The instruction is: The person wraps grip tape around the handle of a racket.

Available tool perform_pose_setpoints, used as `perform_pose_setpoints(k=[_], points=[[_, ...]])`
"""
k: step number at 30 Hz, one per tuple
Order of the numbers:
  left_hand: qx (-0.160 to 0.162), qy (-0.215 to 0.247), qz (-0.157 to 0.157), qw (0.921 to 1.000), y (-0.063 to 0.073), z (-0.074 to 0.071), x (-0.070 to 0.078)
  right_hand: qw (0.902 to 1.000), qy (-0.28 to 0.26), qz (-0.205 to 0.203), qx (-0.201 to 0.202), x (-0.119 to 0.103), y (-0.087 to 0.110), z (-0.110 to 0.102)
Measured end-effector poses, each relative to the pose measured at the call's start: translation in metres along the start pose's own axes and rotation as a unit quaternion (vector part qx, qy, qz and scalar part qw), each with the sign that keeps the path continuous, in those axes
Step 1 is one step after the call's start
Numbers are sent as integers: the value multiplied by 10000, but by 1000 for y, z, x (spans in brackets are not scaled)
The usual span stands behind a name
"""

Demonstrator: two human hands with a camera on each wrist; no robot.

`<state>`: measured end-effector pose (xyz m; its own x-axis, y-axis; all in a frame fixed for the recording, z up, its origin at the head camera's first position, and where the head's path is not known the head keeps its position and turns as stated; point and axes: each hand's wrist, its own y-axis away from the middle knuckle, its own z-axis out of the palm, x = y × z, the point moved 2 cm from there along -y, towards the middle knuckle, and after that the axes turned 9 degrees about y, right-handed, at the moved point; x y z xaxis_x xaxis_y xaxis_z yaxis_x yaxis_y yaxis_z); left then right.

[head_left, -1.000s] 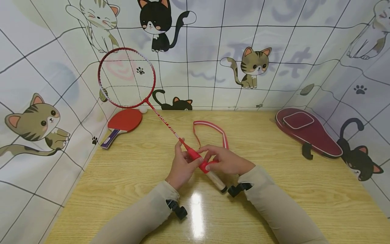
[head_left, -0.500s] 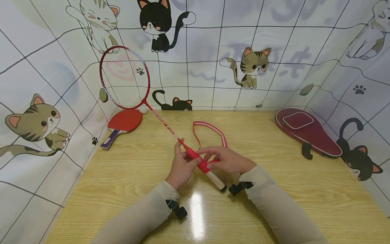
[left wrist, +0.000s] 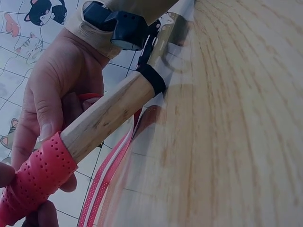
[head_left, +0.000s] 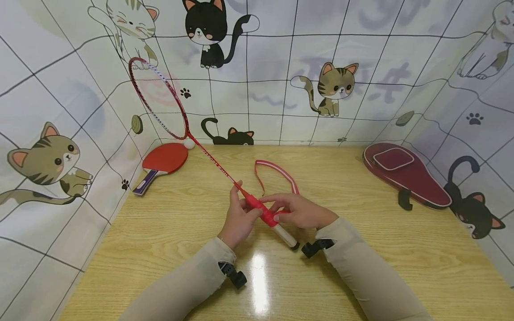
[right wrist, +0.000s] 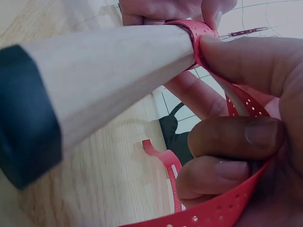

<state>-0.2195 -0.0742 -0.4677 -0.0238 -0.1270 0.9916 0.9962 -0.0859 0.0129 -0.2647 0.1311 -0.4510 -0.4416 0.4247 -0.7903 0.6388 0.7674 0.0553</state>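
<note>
In the head view, a red badminton racket [head_left: 214, 161] slants from upper left to lower right, its head raised over the far left of the table. My left hand [head_left: 237, 223] grips its handle at the upper part. Red perforated grip tape [left wrist: 40, 175] wraps that part; below it the handle is bare wood [left wrist: 106, 116] down to a black end cap [right wrist: 28, 118]. My right hand [head_left: 299, 211] holds the tape's loose length in curled fingers, thumb pressing it at the wrap's lower edge. The tape's white-striped tail [head_left: 292, 179] loops onto the table beyond.
A red table tennis bat [head_left: 166, 157] lies at the far left, with a white ball [head_left: 188, 143] behind it. A dark red bat case [head_left: 405, 174] lies at the far right of the wooden table [head_left: 180, 223]. Cat-patterned cloth walls [head_left: 273, 58] enclose three sides.
The racket has rolled about its shaft, so its head shows as a narrower oval than before. Both hands stay almost in place, and the tape's tail has shifted slightly.
</note>
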Motion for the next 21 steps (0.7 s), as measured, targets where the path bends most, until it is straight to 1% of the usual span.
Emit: perform_pose_setpoints(k=[5, 11, 17, 21], points=[[23, -96, 63, 9999, -1, 0, 1, 9999, -38, -123, 75, 0, -1, 0], [105, -292, 135, 9994, -2, 0, -1, 9999, 31, -74, 93, -2, -1, 0], [81, -232, 136, 9996, 0, 1, 2, 9995, 281, -114, 77, 0, 0, -3], [52, -143, 71, 9999, 1, 1, 2, 9995, 270, -150, -8, 2, -1, -3]])
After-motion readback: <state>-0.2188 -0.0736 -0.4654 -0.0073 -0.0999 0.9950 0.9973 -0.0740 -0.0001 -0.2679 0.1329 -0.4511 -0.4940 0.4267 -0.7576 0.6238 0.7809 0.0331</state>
